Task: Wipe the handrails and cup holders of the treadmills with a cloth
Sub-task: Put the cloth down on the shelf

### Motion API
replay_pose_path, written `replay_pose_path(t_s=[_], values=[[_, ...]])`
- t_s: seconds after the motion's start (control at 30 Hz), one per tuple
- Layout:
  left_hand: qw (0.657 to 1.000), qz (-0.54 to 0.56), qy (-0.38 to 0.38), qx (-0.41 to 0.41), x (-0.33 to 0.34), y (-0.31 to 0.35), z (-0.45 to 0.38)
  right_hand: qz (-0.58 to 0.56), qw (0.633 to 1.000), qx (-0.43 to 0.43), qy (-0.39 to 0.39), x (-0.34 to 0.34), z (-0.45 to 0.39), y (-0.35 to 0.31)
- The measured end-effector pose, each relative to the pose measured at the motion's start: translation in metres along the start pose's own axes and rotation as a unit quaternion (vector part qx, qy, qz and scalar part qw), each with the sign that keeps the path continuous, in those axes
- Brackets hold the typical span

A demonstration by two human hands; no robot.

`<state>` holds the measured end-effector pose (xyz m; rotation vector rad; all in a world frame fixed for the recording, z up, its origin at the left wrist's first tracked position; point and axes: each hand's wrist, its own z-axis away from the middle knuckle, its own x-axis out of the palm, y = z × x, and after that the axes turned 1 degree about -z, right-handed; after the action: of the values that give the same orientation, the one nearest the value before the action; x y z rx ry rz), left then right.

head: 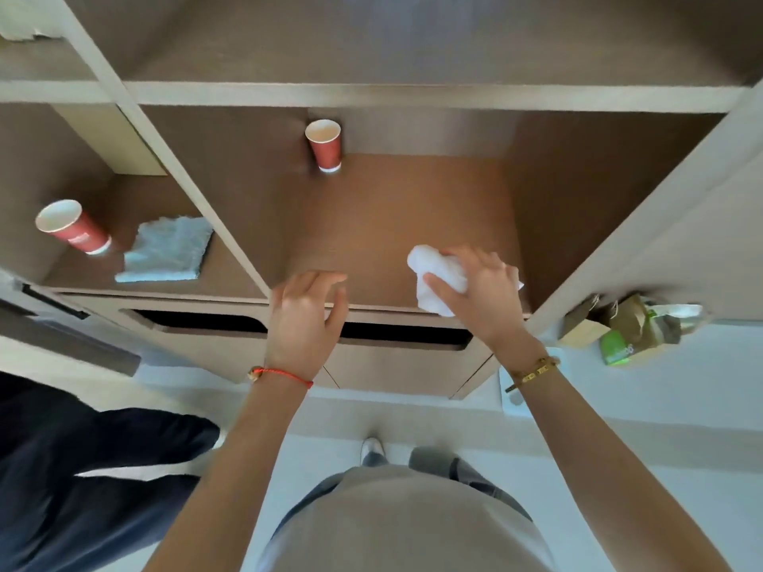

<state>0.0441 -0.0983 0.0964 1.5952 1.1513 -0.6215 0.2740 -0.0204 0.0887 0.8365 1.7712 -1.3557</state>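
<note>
Nearest to you, your beige top and grey trousers fill the bottom of the view, with one pale shoe (373,450) on the light floor. A second person's dark trouser leg (82,480) stands at your left.

Your left hand (307,319) reaches over the front edge of the brown shelf (392,208), a red string bracelet (280,374) at the wrist. Its fingers (326,282) are loosely spread and relaxed, holding nothing, their tips at the shelf lip.

Your right hand (475,293), with a gold bracelet (534,371) on the wrist, grips the white cloth (433,274). The cloth is bunched under your palm, thumb and curled fingers (491,262) closed round it, and pressed on the shelf floor near the front right corner of the middle compartment.

Below the shelf edge run two dark slot openings (206,322). To the right, beyond the cabinet side, a brown paper bag (631,324) with a green printed patch lies low down.

In the left compartment a folded grey-blue towel (167,251) lies just beside a red paper cup (72,227). Farther back in the middle compartment, a second red paper cup (325,145) stands near the rear wall, well apart from your hands.
</note>
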Motion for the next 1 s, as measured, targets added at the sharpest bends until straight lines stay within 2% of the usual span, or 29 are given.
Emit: replay_pose_path(t_s=[0.2, 0.63, 0.87, 1.0], values=[[0.999, 0.010, -0.030, 0.012, 0.024, -0.029, -0.030, 0.016, 0.999, 0.049, 0.012, 0.033, -0.026, -0.002], [0.996, 0.009, -0.085, 0.006, 0.081, -0.053, -0.067, 0.068, 0.994, 0.085, 0.000, 0.086, -0.060, 0.037], [0.996, 0.011, -0.087, 0.015, 0.083, -0.050, -0.075, 0.088, 0.991, 0.086, -0.058, 0.086, -0.061, 0.038], [0.996, 0.017, -0.081, 0.018, 0.074, -0.046, -0.074, 0.057, 0.995, 0.077, -0.037, 0.069, -0.054, 0.033]])
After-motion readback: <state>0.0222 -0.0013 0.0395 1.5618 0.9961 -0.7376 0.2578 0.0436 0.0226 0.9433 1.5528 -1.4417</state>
